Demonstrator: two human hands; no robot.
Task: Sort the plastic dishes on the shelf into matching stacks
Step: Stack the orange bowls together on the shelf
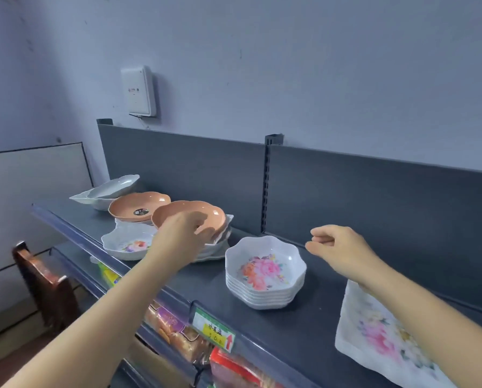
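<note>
On a dark shelf [304, 326], the left hand [183, 236] grips a tilted peach dish [189, 212]; the right hand [337, 247], loosely curled and empty, hovers beside stacked floral bowls [265, 271]

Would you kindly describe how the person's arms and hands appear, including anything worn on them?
Both forearms are bare as far as the frame shows, no sleeves in view. The left hand and right hand wear no gloves, and no rings, watch or bracelets are visible.
</note>
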